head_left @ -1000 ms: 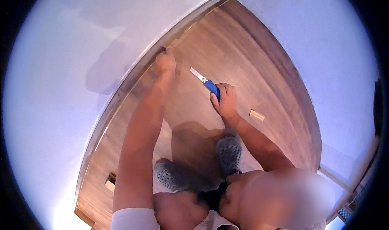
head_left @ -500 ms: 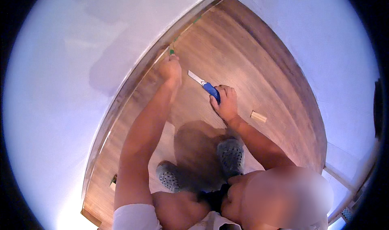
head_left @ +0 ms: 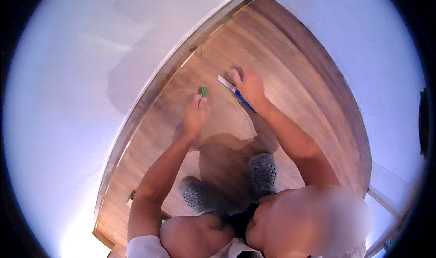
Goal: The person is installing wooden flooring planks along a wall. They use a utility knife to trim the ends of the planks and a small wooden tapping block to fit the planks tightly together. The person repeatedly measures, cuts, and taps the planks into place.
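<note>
My left hand [head_left: 196, 115] is closed on a small flat green piece [head_left: 204, 92], which stands up from between thumb and fingers above the floor. A utility knife [head_left: 245, 101] with a blue handle and a wide bare blade lies on the wood floor, its blade pointing up and left. My right hand [head_left: 249, 84] is over the floor right beside the knife, partly covering where blade and handle meet. Its fingers are smeared by motion, so whether they grip anything is unclear.
Wood-look planks [head_left: 272, 44] narrow toward a far corner between white walls. A gap with green bits [head_left: 227, 19] runs along the left wall [head_left: 150, 62]. My grey perforated shoes [head_left: 263, 171] are planted below my hands. A small dark-and-pale object [head_left: 131, 197] sits at lower left.
My left hand has drawn back from the left wall's edge with the green piece. My right hand has come off the knife handle and moved up; the knife stays put. My forearm now covers the wood block's spot.
</note>
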`<state>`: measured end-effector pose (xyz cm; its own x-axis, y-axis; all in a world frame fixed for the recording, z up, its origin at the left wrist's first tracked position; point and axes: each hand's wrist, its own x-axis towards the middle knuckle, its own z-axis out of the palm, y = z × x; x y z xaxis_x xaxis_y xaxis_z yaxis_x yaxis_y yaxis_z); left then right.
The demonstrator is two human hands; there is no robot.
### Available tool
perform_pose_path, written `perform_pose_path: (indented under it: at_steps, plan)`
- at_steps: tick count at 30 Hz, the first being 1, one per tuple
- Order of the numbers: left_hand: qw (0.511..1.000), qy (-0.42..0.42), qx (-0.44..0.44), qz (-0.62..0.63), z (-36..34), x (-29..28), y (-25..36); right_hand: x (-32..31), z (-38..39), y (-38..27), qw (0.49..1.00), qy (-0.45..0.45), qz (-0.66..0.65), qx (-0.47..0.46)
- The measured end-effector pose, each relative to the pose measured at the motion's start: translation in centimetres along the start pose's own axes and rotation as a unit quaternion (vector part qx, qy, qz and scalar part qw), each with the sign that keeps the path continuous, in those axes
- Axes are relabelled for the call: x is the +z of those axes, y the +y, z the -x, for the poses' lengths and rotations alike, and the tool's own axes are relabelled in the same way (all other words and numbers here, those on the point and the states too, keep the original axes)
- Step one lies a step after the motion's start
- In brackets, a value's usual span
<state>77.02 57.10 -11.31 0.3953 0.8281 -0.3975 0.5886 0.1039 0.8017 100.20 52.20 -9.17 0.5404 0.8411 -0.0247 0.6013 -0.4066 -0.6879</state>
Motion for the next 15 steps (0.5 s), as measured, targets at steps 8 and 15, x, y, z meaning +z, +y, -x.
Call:
perform_pose_path:
  at_steps: [8,15]
  plan:
    - [0.950,-0.056,0.087,-0.296,-1.4,0.2,-1.9,11.1,-14.4,-3.3,0.908,-0.189,-0.320,0.195]
    - [0.939,-0.061,0.104,-0.321,-1.1,-0.9,-2.6,12.4,-13.8,-2.9,0.815,-0.158,-0.482,0.281]
